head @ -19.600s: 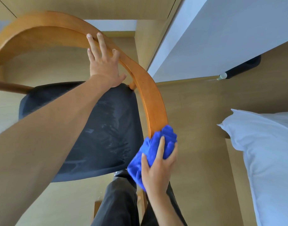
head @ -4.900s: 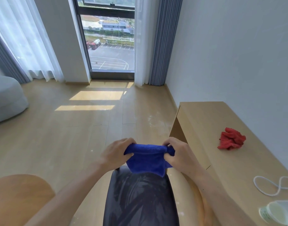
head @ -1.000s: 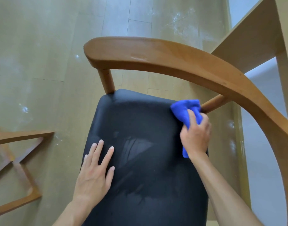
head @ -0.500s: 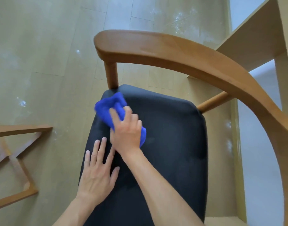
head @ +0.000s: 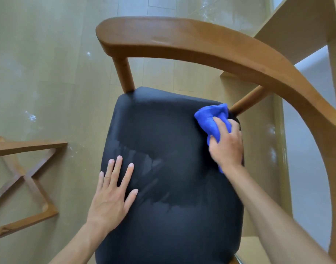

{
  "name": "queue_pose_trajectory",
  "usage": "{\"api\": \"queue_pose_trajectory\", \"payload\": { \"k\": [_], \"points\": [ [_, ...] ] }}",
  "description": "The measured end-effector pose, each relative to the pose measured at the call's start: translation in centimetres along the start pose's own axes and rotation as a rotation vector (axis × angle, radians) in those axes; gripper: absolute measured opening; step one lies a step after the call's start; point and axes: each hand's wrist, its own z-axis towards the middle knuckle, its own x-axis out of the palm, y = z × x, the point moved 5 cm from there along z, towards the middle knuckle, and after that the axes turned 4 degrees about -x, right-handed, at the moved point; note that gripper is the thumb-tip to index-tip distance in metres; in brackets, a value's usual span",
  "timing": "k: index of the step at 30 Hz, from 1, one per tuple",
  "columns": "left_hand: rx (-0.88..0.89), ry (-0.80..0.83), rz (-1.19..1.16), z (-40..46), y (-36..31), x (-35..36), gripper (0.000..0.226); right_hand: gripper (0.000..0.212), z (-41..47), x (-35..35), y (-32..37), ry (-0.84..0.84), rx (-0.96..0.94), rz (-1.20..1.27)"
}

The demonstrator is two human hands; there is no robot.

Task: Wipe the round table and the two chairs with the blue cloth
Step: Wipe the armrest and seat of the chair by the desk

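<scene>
I look straight down on a chair with a black padded seat (head: pixel 174 145) and a curved wooden backrest rail (head: pixel 191 42) arching over its far and right sides. My right hand (head: pixel 226 145) presses the bunched blue cloth (head: pixel 210 121) onto the seat's far right corner, next to a slanted wooden strut. My left hand (head: pixel 113 193) lies flat on the seat's left side, fingers spread, holding nothing. Damp streaks show on the seat between my hands. The round table top is out of view.
A wooden X-shaped leg frame (head: pixel 26 178) stands on the floor at the left. A light wooden desk panel (head: pixel 296 31) rises at the upper right, close behind the chair rail. Pale wood flooring (head: pixel 49 63) surrounds the chair.
My right hand has swept the blue cloth from the seat's far left corner back across to the far right corner. My left hand has stayed flat on the seat.
</scene>
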Motion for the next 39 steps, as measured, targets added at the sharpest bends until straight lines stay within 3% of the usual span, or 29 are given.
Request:
{"api": "queue_pose_trajectory", "payload": {
  "k": [4, 7, 8, 10, 11, 12, 13, 14, 15, 16, 17, 18, 23, 28, 30, 33, 36, 37, 39],
  "points": [
    [-0.002, -0.023, -0.111, -0.2, 0.3, -0.2, 0.063, 0.055, -7.6, 2.7, 8.1, 0.09, -0.153, 0.115],
    [-0.005, -0.029, -0.244, 0.0, 1.1, -0.5, 0.062, 0.057, -17.2, 3.6, 9.4, 0.203, -0.523, 0.071],
    [0.001, -0.018, -0.258, 0.0, 1.3, -0.6, 0.066, 0.05, -20.5, 3.7, 9.7, 0.293, -0.641, 0.071],
    [0.016, -0.001, -0.252, 0.0, 1.4, -0.9, 0.066, 0.009, -23.4, 3.2, 10.3, 0.38, -0.616, 0.021],
    [0.016, 0.004, -0.248, 0.0, 1.5, -1.0, 0.065, 0.041, -24.7, 3.1, 9.9, 0.452, -0.602, 0.106],
    [0.012, 0.006, -0.244, -0.1, 1.5, -1.1, 0.065, 0.059, -24.9, 2.7, 9.9, 0.192, -0.659, 0.122],
    [0.01, 0.008, -0.238, -0.1, 1.5, -1.2, 0.065, 0.061, -24.7, 2.5, 9.6, 0.28, -0.676, 0.089],
    [0.011, 0.011, -0.227, -0.2, 1.4, -1.2, 0.066, 0.051, -25.1, 2.3, 8.6, 0.479, -0.776, -0.128],
    [0.013, 0.016, -0.216, -0.2, 1.4, -1.2, 0.066, 0.027, -24.8, 1.7, 7.5, 0.547, -0.901, -0.316],
    [0.016, 0.02, -0.206, -0.1, 1.5, -1.2, 0.066, 0.012, -23.4, 1.8, 6.2, 0.49, -1.127, -0.255],
    [0.019, 0.018, -0.2, -0.1, 1.5, -1.3, 0.066, 0.024, -21.2, 1.2, 3.9, 0.467, -1.229, -0.203],
    [0.021, 0.01, -0.195, -0.1, 1.5, -1.3, 0.066, 0.034, -17.7, 0.6, 2.8, 0.395, -1.227, -0.162],
    [0.003, -0.048, -0.193, -0.2, 1.1, -0.8, 0.069, 0.055, -1.1, -2.3, -1.8, 0.206, -0.618, -0.195],
    [-0.011, -0.06, -0.2, -0.1, 1.1, -0.8, 0.068, 0.058, -3.5, -0.7, -2.1, 0.122, -0.263, -0.096],
    [-0.019, -0.046, -0.215, -0.1, 0.9, -1.0, 0.067, 0.059, -7.1, -0.4, -1.2, 0.127, -0.276, -0.078],
    [-0.026, -0.031, -0.212, -0.2, 0.8, -1.1, 0.066, 0.053, -16.9, 0.0, 0.8, 0.265, -0.64, -0.027],
    [-0.025, -0.022, -0.214, -0.2, 0.9, -1.0, 0.066, 0.012, -28.8, 0.9, 0.8, 0.725, -1.155, -0.115],
    [-0.016, -0.017, -0.211, -0.2, 1.1, -1.1, 0.065, 0.012, -30.2, 1.1, 0.1, 0.85, -1.23, -0.196],
    [0.015, -0.013, -0.196, 0.0, 1.3, -1.2, 0.064, 0.019, -29.4, 0.9, -1.2, 0.898, -1.377, -0.331]
  ]
}}
